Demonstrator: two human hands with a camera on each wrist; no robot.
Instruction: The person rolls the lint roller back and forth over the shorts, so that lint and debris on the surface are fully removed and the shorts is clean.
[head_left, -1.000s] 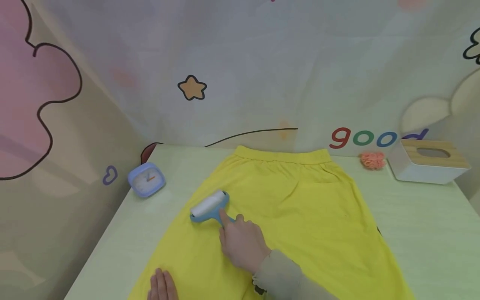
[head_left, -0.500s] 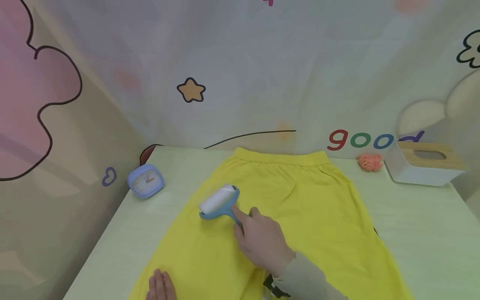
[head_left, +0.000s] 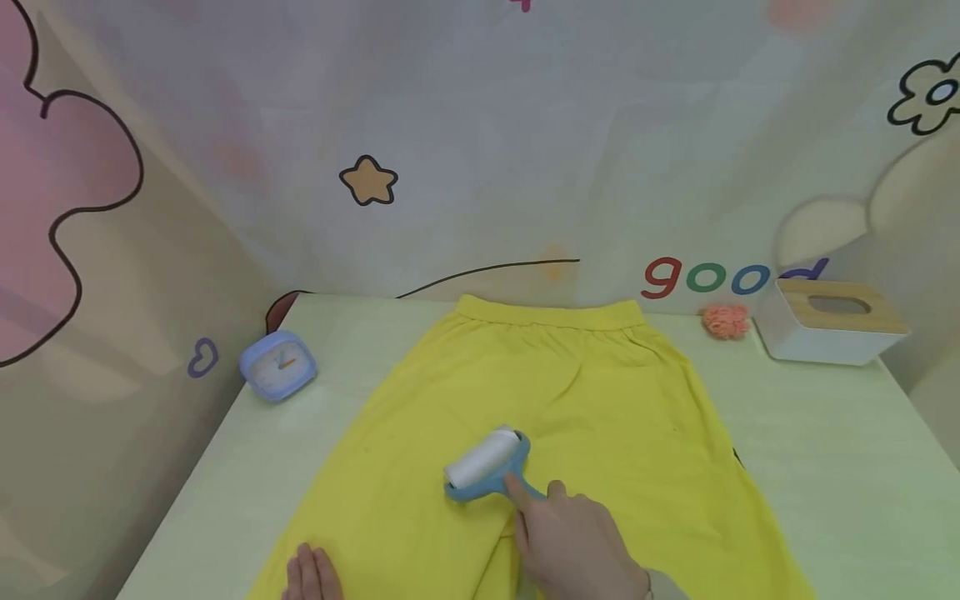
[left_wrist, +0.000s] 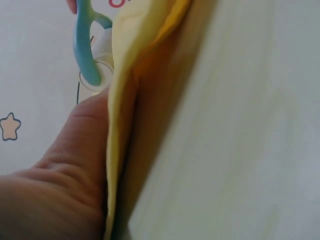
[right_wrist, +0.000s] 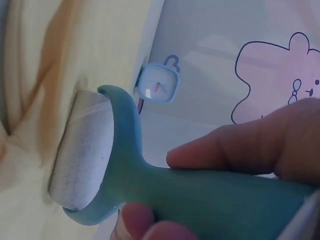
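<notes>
My right hand [head_left: 577,542] grips the handle of a blue lint roller [head_left: 491,467], its index finger laid along the neck. The white roll touches yellow elastic-waisted pants [head_left: 622,400], spread flat with the waistband at the far side. Up close in the right wrist view, small specks dot the white sheet [right_wrist: 85,150]. My left hand [head_left: 313,575] rests on the near left part of the pants with straight fingers; most of it is below the head view. In the left wrist view its thumb [left_wrist: 82,130] lies against the yellow fabric [left_wrist: 120,100].
A blue clock [head_left: 278,367] stands at the table's left edge. At the back right are a pink fuzzy bundle [head_left: 725,322] and a white tissue box [head_left: 828,329] with a wooden lid. A printed cloth backdrop [head_left: 480,150] rises behind the pale green table [head_left: 832,450].
The lint roller in my right hand has moved across the pants, rightward and toward me. My left hand has stayed on the fabric. The head view has shifted slightly.
</notes>
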